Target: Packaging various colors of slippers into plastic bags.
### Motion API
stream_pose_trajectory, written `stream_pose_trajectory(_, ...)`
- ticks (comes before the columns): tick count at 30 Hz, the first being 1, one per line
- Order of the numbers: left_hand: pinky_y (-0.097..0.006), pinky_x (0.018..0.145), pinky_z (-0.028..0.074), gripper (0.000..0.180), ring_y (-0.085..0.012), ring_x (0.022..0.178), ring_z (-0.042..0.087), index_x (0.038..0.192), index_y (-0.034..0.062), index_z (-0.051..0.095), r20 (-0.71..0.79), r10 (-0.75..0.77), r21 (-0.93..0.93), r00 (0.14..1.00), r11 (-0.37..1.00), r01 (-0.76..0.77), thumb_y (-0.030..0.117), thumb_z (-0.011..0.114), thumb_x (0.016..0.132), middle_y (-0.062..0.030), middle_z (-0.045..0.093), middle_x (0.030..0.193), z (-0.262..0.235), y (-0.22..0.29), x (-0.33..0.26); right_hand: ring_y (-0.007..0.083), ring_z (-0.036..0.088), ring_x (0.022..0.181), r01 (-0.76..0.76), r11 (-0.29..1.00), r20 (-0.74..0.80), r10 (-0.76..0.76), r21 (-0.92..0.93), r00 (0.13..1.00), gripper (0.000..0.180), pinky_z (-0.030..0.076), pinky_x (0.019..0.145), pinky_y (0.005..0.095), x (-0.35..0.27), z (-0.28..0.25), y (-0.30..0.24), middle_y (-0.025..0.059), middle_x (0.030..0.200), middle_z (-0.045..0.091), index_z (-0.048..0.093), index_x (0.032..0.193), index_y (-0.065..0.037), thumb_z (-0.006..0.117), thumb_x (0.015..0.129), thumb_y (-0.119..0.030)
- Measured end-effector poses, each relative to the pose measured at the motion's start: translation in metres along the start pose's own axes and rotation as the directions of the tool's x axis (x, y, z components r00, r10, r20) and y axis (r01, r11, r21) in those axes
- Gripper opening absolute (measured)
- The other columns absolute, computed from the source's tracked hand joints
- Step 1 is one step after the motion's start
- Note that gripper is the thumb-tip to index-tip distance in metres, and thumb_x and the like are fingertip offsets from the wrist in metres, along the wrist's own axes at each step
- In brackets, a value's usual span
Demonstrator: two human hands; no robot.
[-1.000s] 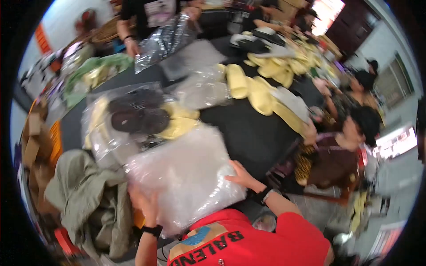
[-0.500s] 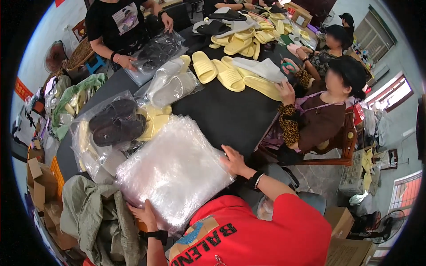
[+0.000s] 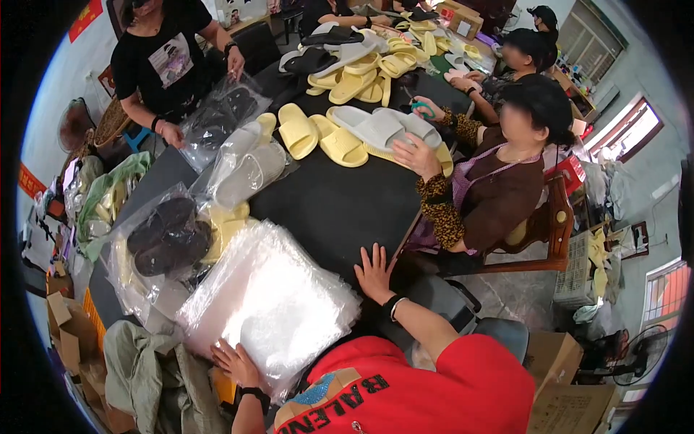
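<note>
A thick stack of clear plastic bags (image 3: pixel 271 307) lies in front of me on the black table (image 3: pixel 325 210). My left hand (image 3: pixel 236 364) rests with spread fingers on the stack's near left edge. Flat on the bare tabletop, just right of the stack, lies my right hand (image 3: pixel 374 275), fingers apart and nothing in it. Bagged black slippers (image 3: pixel 171 237) and yellow slippers (image 3: pixel 228 228) sit beyond the stack's left side. Farther off are bagged grey slippers (image 3: pixel 251 173).
Across the table a person (image 3: pixel 170 65) handles bagged black slippers (image 3: pixel 230 108). At the right, a seated person (image 3: pixel 499 173) holds green-handled scissors (image 3: pixel 423 107) and touches grey slippers (image 3: pixel 376 126). A slipper pile (image 3: pixel 361 65) stands farther back. Grey-green cloth (image 3: pixel 155 376) hangs at left.
My right hand has left the bag stack's right edge and now lies on the table. The seated person's hand has moved onto the grey slippers. The whole view has shifted slightly.
</note>
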State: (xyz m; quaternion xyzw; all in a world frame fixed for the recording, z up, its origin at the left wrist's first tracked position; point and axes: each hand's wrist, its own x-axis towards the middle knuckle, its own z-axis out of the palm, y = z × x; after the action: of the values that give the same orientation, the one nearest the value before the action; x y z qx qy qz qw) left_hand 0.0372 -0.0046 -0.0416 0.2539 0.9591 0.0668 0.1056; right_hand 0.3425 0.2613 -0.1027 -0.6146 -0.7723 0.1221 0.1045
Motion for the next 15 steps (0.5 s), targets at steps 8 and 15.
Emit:
stream_pose_trajectory(8,-0.051,0.102,0.020,0.058,-0.0321,0.133,0.018,0.140,0.0186,0.027,-0.160,-0.027,0.183,0.987,0.981,0.057,0.051,0.025,0.093,-0.0093,0.017,0.148,0.026,-0.006,0.008,0.0409,0.010,0.134,-0.001,1.000,0.015,0.001,-0.022,1.000,0.057,0.008,0.096,0.0712,0.003,-0.002,-0.001,0.0204,0.145,0.013,0.029,0.137,-0.014,0.041,0.090,-0.043)
stream_pose_trajectory(15,-0.052,0.102,0.021,0.057,-0.0326,0.132,0.019,0.141,0.0178,0.026,-0.127,-0.047,0.239,0.991,0.968,0.077,0.050,0.026,0.093,-0.0091,0.016,0.148,0.018,0.000,0.007,0.0323,0.016,0.134,0.465,0.849,0.185,-0.514,0.252,0.838,0.059,0.009,0.096,0.0703,0.001,-0.097,-0.119,0.0142,0.144,0.022,0.030,0.138,-0.019,0.044,0.087,-0.045)
